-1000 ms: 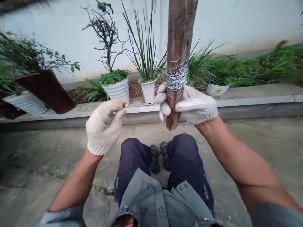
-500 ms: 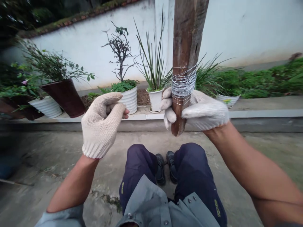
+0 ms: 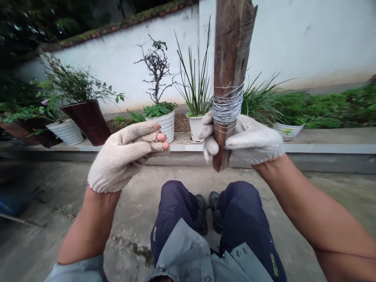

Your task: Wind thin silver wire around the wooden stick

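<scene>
My right hand (image 3: 249, 139), in a white knit glove, is closed around the lower end of a rough brown wooden stake (image 3: 232, 58) and holds it upright above my knees. A coil of thin silver wire (image 3: 228, 107) is wound round the stake just above that hand. My left hand (image 3: 129, 154), also gloved with worn-through fingertips, is level with the stake's lower end and to its left. Its fingers point right and press together on a fine strand of the wire, which is barely visible.
Several potted plants stand on a low concrete ledge (image 3: 323, 147) ahead: white pots (image 3: 164, 125), a dark red pot (image 3: 89, 121), a grassy plant in a small white pot (image 3: 195, 127). A white wall (image 3: 308, 39) rises behind. Concrete ground, my dark trousers (image 3: 235, 219) and shoes lie below.
My left hand has turned from an upright fist to lying sideways with its fingers pointing at the stake. The view has tilted up a little; the right hand keeps its grip.
</scene>
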`<act>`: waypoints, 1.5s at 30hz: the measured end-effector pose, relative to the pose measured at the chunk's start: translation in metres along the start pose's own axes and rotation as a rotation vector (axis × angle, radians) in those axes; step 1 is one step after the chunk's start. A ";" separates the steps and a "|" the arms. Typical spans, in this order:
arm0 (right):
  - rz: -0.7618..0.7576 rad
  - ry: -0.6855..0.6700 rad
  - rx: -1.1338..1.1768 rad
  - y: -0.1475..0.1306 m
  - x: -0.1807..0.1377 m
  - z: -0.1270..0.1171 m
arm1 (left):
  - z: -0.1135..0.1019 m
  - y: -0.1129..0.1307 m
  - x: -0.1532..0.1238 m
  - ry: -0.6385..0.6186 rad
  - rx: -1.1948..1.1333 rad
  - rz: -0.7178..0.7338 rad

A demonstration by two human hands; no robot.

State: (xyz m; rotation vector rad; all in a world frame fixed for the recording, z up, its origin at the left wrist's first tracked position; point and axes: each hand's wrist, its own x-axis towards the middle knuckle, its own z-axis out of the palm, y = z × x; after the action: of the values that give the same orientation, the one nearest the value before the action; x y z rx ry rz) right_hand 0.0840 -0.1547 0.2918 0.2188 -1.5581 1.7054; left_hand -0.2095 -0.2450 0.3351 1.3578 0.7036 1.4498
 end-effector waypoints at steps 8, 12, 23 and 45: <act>-0.029 -0.065 -0.106 0.004 0.003 0.004 | 0.008 -0.011 0.005 0.274 0.308 0.274; 0.012 -0.064 -0.155 0.004 0.001 0.002 | 0.005 -0.009 0.013 0.320 0.503 0.304; 0.053 -0.025 -0.122 0.006 -0.002 0.004 | -0.003 -0.016 0.025 0.202 0.404 0.153; 0.216 0.024 -0.409 -0.086 0.046 0.012 | 0.036 -0.099 0.079 0.089 -0.539 -0.289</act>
State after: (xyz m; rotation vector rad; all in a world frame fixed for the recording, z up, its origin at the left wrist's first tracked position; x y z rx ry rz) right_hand 0.1042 -0.1519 0.3880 -0.1837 -1.9258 1.4957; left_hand -0.1400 -0.1465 0.2834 0.7485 0.4891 1.3428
